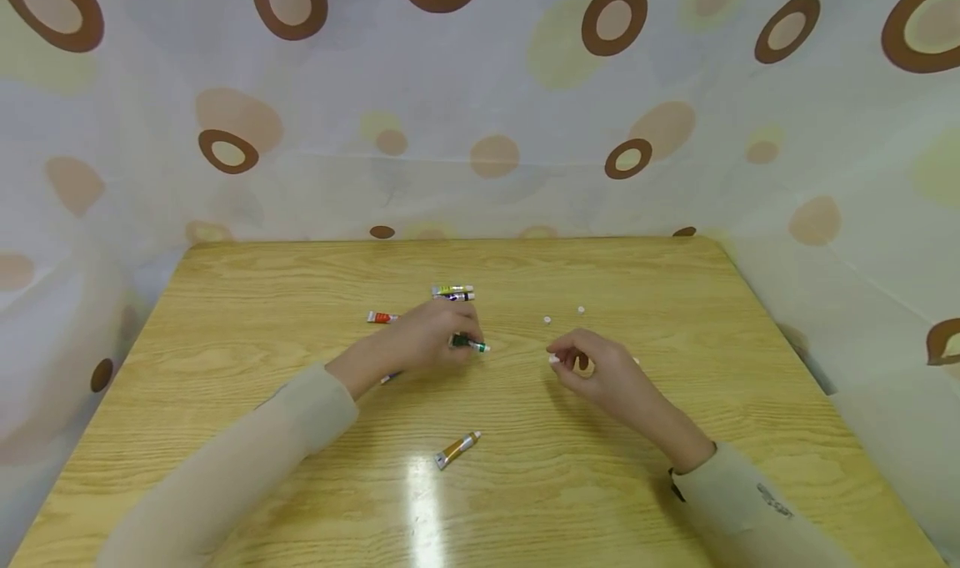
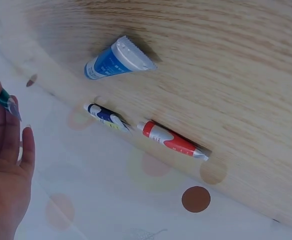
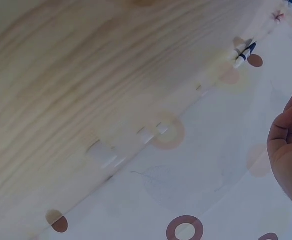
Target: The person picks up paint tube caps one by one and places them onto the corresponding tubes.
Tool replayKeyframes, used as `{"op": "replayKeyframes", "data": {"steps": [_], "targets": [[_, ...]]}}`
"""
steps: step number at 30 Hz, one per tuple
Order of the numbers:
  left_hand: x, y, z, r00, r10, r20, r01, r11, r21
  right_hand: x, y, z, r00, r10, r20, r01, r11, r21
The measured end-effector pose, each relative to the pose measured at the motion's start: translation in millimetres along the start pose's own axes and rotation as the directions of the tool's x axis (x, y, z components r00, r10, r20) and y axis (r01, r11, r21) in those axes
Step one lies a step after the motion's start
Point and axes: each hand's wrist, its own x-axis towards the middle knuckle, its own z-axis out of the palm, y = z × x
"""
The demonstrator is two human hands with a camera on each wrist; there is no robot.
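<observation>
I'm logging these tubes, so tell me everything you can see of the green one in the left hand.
The green tube is small and slim, with a silvery, metal-looking flattened end and a small pale tip at the other. The left hand grips it over the table, the tip pointing toward the right hand's side. Whether the tip is capped is too small to tell.

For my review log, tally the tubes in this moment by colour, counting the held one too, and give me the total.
Red tube: 1
Yellow tube: 1
Dark blue tube: 1
Lighter blue tube: 1
Green tube, in the left hand: 1
Gold-brown tube: 1
Total: 6 tubes
</observation>
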Motion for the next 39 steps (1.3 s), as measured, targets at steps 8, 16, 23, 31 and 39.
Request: {"op": "replayKeyframes", "data": {"steps": [8,16,23,31,39], "targets": [[-6.9,8.0,-10.0,0.997,-0.012,-0.071,0.013,1.000,0.002,8.7,-9,4,0.999,-0.035,-0.023,0.036,0.998,0.052],[-16.6,16.6,-7.2,0.983,0.013,-0.182,-0.003,0.998,0.056,15.0,-15,10,0.994,-0.078,-0.077,0.085,0.992,0.097],[-21.5,23.6,-5.7,0.959,0.045,-0.279,-0.029,0.998,0.061,19.6,-22,18,0.989,-0.073,-0.127,0.091,0.985,0.147],[-24.0,28.8,-4.9,0.945,0.058,-0.321,-0.038,0.997,0.069,26.0,-32,25,0.990,-0.062,-0.128,0.084,0.981,0.175],[-24.5,32.7,-5.2,0.929,0.094,-0.357,-0.080,0.995,0.053,32.7,-42,29,0.991,-0.070,-0.118,0.092,0.976,0.195]]}}
